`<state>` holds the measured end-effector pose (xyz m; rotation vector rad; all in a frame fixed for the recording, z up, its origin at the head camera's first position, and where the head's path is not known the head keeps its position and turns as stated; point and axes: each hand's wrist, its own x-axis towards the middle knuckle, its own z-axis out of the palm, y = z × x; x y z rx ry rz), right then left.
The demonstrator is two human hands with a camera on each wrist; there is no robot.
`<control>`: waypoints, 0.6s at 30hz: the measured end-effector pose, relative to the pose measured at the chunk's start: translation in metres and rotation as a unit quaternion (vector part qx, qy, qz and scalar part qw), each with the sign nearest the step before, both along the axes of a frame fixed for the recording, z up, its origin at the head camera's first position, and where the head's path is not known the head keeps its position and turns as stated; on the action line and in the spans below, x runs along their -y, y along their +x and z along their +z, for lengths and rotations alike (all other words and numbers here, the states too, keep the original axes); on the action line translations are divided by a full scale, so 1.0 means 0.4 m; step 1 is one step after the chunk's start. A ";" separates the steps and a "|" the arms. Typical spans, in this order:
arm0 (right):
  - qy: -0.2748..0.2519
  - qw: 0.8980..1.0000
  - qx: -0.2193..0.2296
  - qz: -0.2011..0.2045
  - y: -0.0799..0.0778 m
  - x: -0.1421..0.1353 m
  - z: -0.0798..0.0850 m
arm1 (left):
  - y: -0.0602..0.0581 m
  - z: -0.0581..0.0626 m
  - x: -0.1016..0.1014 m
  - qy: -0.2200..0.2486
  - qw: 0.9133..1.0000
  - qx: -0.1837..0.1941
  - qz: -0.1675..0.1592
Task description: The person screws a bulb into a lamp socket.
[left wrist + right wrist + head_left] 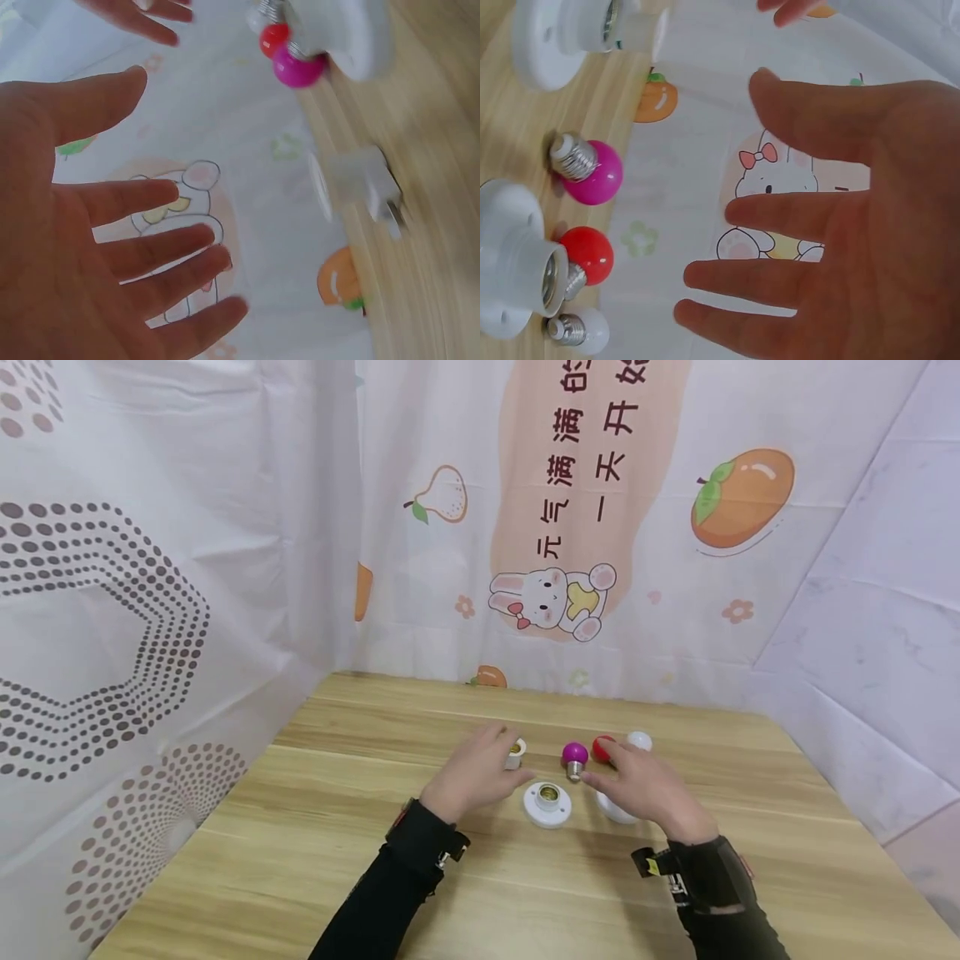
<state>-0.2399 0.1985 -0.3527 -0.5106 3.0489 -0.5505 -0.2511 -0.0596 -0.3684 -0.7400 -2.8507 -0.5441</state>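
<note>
My left hand (478, 770) hovers with spread fingers beside a small white lamp holder (514, 755), partly hidden behind it. In the left wrist view, flat metal shows at one end of that holder (356, 180). My right hand (647, 783), fingers extended and holding nothing, is above a second round white lamp socket (617, 812). Between the hands, a round white lamp socket (547, 810) faces up on the table. Behind it lies a magenta bulb (575, 754). A red bulb (589, 255) and a white bulb (592, 332) lie beyond the right hand.
The wood-grain table (360, 760) carries all these parts. A printed curtain (420, 577) hangs along its back edge, with more sheeting (247, 577) at the left and a pale marbled sheet (877, 635) at the right.
</note>
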 end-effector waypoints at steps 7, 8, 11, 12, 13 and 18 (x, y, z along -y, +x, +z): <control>-0.011 0.999 0.038 0.000 -0.006 0.006 0.005 | -0.006 -0.001 -0.031 0.031 0.999 0.035 -0.026; -0.013 0.999 0.042 0.001 -0.008 0.004 0.004 | -0.007 -0.005 -0.035 0.034 0.998 0.037 -0.027; -0.022 0.998 0.056 0.005 -0.013 -0.006 0.001 | -0.009 -0.017 -0.052 0.043 0.998 0.042 -0.028; -0.023 0.998 0.059 0.006 -0.015 -0.011 0.002 | -0.009 -0.022 -0.059 0.044 0.998 0.045 -0.028; -0.023 0.998 0.063 0.007 -0.016 -0.016 0.003 | -0.010 -0.027 -0.066 0.042 0.998 0.045 -0.028; -0.009 0.997 0.078 0.005 -0.022 -0.045 0.005 | -0.012 -0.037 -0.119 0.003 0.999 0.020 -0.043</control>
